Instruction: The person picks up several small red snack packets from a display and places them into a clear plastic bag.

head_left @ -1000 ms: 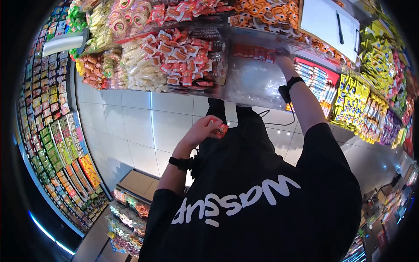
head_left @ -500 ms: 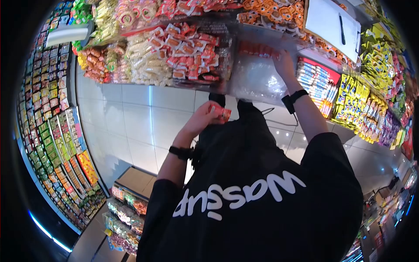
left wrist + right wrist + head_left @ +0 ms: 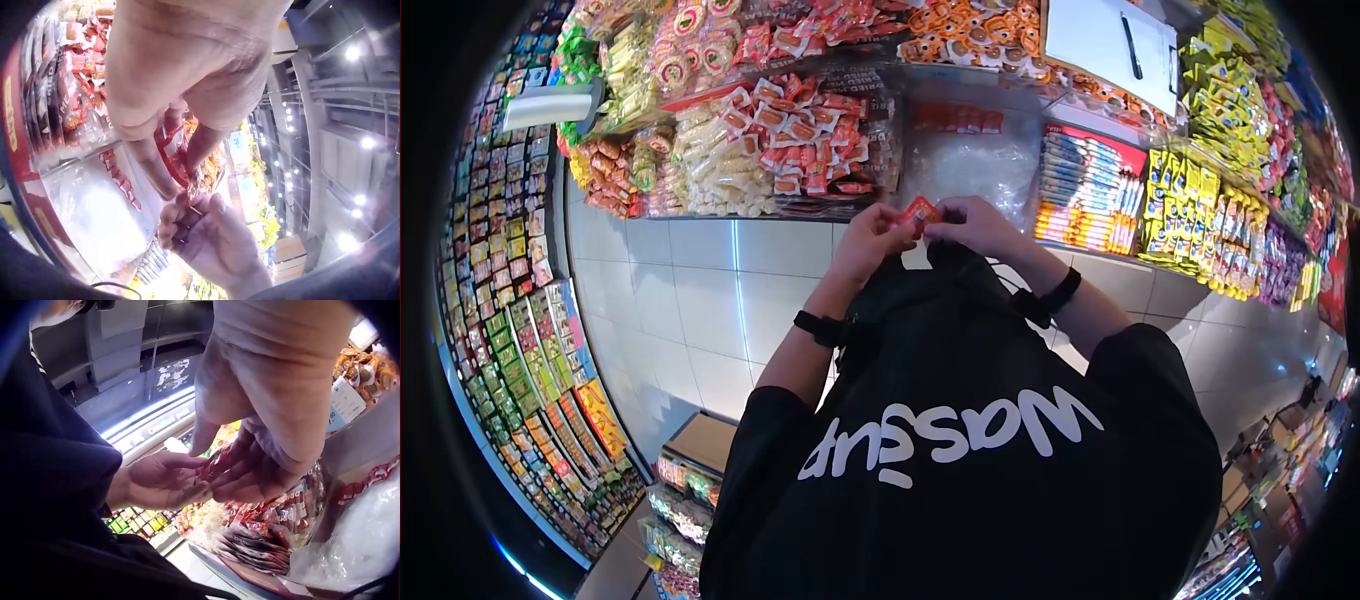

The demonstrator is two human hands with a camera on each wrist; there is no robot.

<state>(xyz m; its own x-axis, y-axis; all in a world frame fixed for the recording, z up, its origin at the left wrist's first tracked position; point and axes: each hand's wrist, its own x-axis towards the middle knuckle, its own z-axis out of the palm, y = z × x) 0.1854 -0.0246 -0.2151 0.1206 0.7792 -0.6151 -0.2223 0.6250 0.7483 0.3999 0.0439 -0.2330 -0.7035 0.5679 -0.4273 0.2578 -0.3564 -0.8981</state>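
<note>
In front of the waist, the left hand (image 3: 868, 243) holds a few small red snack packets (image 3: 918, 214) between thumb and fingers. The right hand (image 3: 980, 228) meets them from the other side, its fingertips pinching the packets' edge. From the left wrist, the red packets (image 3: 176, 153) hang between the left fingers, and the right hand's (image 3: 215, 244) curled fingers are at their lower end. Beyond the hands is a bin compartment with clear plastic (image 3: 970, 165) and a row of red packets (image 3: 975, 120) along its back.
Left of that compartment are dark pouches (image 3: 256, 547) and a heap of red-and-white packets (image 3: 815, 140). To its right stand blue-and-white sticks (image 3: 1085, 180) and yellow packets (image 3: 1180, 210). A clipboard (image 3: 1100, 45) with a pen lies on the display. Tiled floor (image 3: 660, 290) runs below.
The right hand has come back from the row of red packets in the compartment to the left hand. The left hand has risen slightly toward the display's edge, still holding its packets.
</note>
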